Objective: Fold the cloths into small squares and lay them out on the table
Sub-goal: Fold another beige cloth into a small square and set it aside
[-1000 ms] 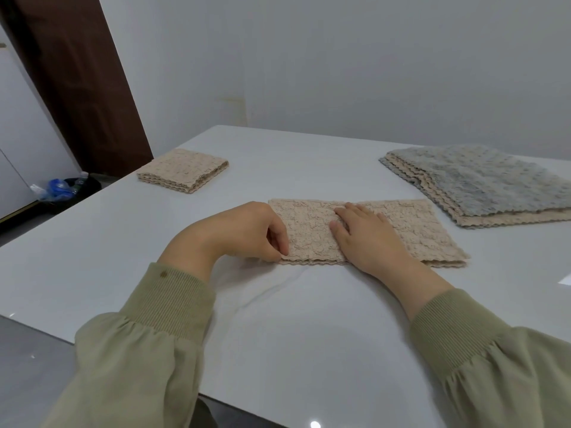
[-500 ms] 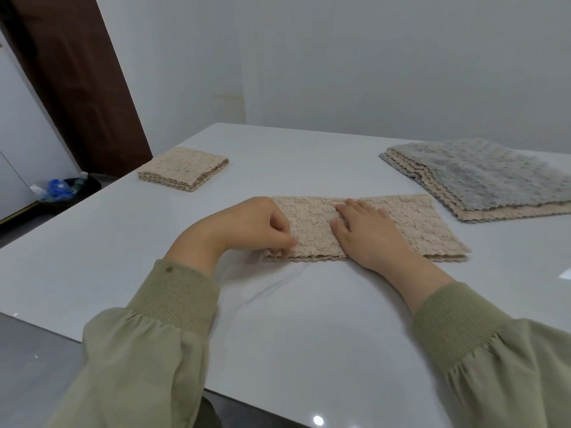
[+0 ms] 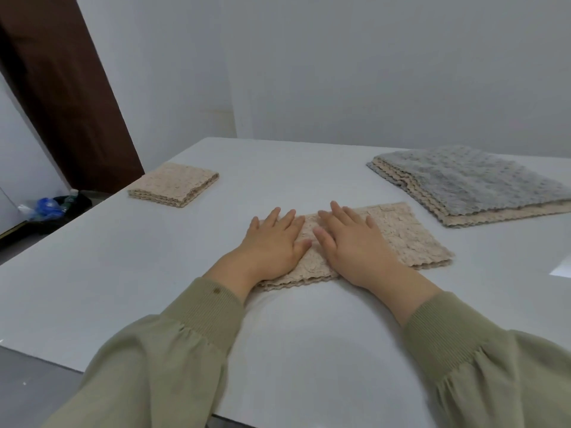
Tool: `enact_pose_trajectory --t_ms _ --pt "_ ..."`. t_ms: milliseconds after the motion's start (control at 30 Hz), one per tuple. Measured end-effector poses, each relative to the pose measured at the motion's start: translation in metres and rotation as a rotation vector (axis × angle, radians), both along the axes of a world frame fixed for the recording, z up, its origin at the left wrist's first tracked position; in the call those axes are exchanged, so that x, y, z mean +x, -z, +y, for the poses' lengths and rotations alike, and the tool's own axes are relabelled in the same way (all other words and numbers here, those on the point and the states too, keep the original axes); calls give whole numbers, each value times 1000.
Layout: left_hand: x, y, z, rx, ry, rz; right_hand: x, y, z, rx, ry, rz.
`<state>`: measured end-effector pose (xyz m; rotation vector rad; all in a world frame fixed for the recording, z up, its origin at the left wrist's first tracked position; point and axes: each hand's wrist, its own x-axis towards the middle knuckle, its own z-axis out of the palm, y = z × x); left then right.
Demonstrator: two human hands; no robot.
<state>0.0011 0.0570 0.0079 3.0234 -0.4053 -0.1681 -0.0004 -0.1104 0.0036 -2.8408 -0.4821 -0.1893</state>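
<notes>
A beige cloth (image 3: 398,233), folded into a long strip, lies in the middle of the white table (image 3: 309,350). My left hand (image 3: 272,245) lies flat on its left end with the fingers spread. Beside it, my right hand (image 3: 355,245) presses flat on the strip's middle. A small folded beige square (image 3: 173,183) rests at the table's far left. At the far right sits a stack of unfolded cloths (image 3: 469,183), grey on top and beige beneath.
The table's near edge runs along the lower left, with grey floor below it. A brown door (image 3: 61,88) and a black bin with blue plastic (image 3: 52,208) stand off to the left. White walls close off the back.
My left hand let go of the strip's left end, which it was pinching, and now lies flat on it. The right hand stayed flat on the cloth. The camera tilted.
</notes>
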Motion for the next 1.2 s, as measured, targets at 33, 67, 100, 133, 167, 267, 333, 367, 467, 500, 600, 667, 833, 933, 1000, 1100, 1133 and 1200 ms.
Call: enact_pose_trajectory --t_ms 33,67,100,133,167,267,333,367,467,500,600,667,833,933,1000,1100,1133,1200 --pt "0 0 -1 9 -7 -2 2 0 0 -11 7 3" --pt "1 0 -3 14 -14 1 5 0 -1 -44 18 25" --pt "1 -1 -3 18 -20 6 8 -1 -3 -85 34 63" --pt "1 -1 -2 21 -23 12 12 -1 -6 -116 60 103" --pt "1 -1 -2 25 -20 17 15 -2 -12 -130 97 137" --pt "1 0 -1 22 -13 20 24 -4 -33 -136 216 190" --pt "0 1 -1 16 -13 13 30 -4 -49 -139 280 197" --pt "0 0 -1 14 -14 10 32 -3 -56 -135 308 202" --pt "0 0 -2 8 -14 19 38 -2 -71 -103 377 225" --pt "0 0 -2 5 -14 20 40 -2 -74 -99 392 222" --pt "-3 -3 -3 -50 -34 -77 43 -1 -76 -45 439 53" --pt "-3 -10 -8 -130 -50 -233 43 -4 -71 1 469 -149" --pt "-11 -14 -55 -109 57 -218 46 -9 -65 -30 523 -153" --pt "-9 -5 -72 -60 63 -95 51 -12 -67 -62 535 -8" --pt "-5 -1 -74 -25 47 -48 52 -14 -69 -37 525 21" --pt "-5 0 -74 6 43 -30 55 -15 -71 36 551 57" --pt "-5 0 -74 6 45 -32 56 -16 -71 76 572 72" --pt "-4 1 -73 -3 46 -41 54 -19 -70 140 613 91"
